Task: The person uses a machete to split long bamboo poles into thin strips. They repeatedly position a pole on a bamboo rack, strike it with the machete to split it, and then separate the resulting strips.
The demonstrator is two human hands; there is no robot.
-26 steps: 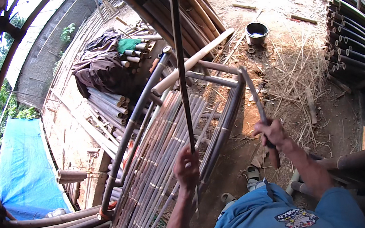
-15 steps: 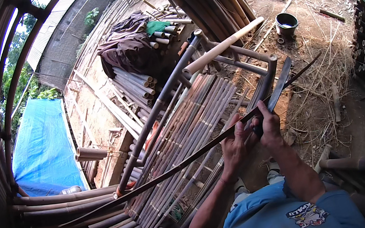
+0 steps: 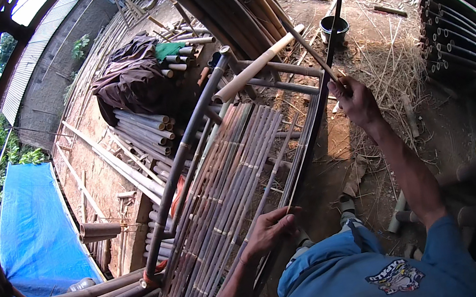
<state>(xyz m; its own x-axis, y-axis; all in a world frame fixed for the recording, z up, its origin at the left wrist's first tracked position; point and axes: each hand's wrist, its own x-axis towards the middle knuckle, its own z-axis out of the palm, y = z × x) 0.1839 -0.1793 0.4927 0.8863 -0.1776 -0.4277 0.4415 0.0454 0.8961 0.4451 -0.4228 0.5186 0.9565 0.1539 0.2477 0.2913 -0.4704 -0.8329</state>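
In the head view, two hands work bamboo: the right hand point(image 3: 356, 101) grips one slim strip point(image 3: 314, 55) rising up-left; one dark strip point(image 3: 338, 10) passes just beside. Below-left of that grip, the left hand point(image 3: 270, 232) curls, its hold unclear. One bucket point(image 3: 342, 34) stands beyond.

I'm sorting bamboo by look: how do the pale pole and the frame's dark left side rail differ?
The pale pole is light tan; the dark rail, deep greyish brown. The pole looks shorter than the rail. The pole lies across the far end of the bamboo frame; the rail runs along its left side. Both are round bamboo.
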